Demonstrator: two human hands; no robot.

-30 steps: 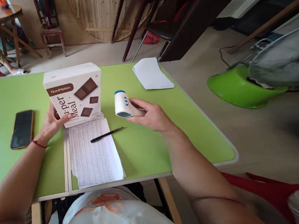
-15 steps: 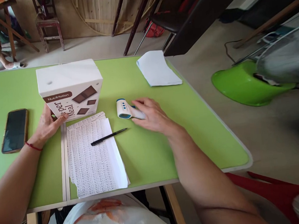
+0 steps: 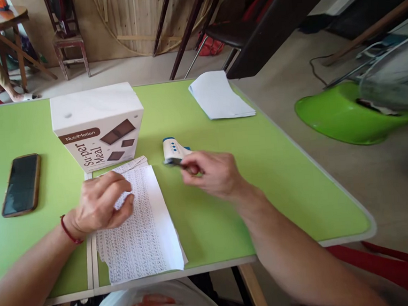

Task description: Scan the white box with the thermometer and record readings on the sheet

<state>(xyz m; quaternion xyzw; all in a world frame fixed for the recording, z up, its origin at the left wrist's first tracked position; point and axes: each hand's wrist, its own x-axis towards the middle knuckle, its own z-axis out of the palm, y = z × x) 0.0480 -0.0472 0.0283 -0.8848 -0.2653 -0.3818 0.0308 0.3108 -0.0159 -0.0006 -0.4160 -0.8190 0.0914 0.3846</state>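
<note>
My right hand point(image 3: 214, 173) is closed round the black pen point(image 3: 173, 162), whose blurred end sticks out to the left. Just beyond that hand lies a white and blue handheld infrared thermometer point(image 3: 174, 148), partly covered by the pen and my fingers. My left hand point(image 3: 103, 201), a red cord on its wrist, is over the handwritten paper sheets point(image 3: 137, 245). Its fingers are loosely curled, with a gap to the thumb and nothing visible between them. Behind it stands a white NutriMotion "Su-per Meal" box point(image 3: 99, 128), apart from the hand.
A phone point(image 3: 22, 185) lies on the green table point(image 3: 264, 205) at the left. Folded white sheets point(image 3: 221, 97) rest near the far right edge. On the floor beyond are a green plastic stool point(image 3: 349, 118) and a wooden chair point(image 3: 70, 45). A seated person's leg shows far left.
My left hand has let go of the box and moved right over the sheets. My right hand has left the thermometer and picked the pen up from the paper.
</note>
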